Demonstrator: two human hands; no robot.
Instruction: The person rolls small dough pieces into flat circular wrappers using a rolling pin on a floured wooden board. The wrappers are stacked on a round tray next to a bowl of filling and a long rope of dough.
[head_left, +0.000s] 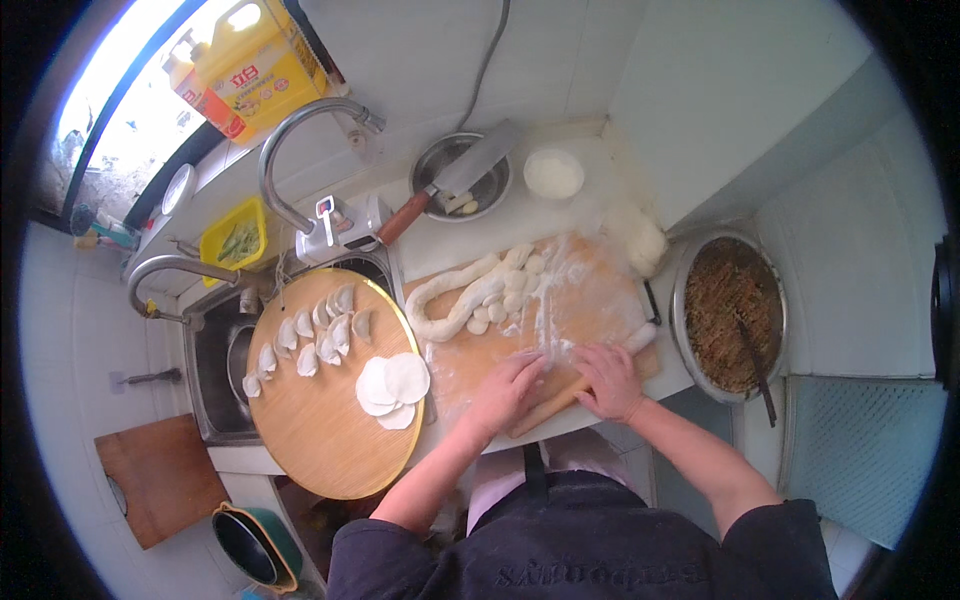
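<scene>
My right hand (611, 379) lies over a wooden rolling pin (551, 407), which slants across the near right of a floured wooden board (592, 277). My left hand (514, 386) rests low on the board, just left of the pin, its fingers bent towards the middle. Whatever is under those fingers is hidden. Beyond my hands lies a long bent rope of dough (442, 322), with several small cut dough pieces (514, 289) along its right side. To the left, a stack of round dough wrappers (394, 386) sits on a round tray (322, 442), nearer me than several folded dumplings (330, 341).
A metal bowl of filling (724, 300) with chopsticks (757, 375) stands at right. A lump of dough (637, 240) lies behind the board. A cleaver (476, 161) rests across a metal bowl (420, 169) beside a white bowl (553, 174). The tray overlaps the sink (217, 405).
</scene>
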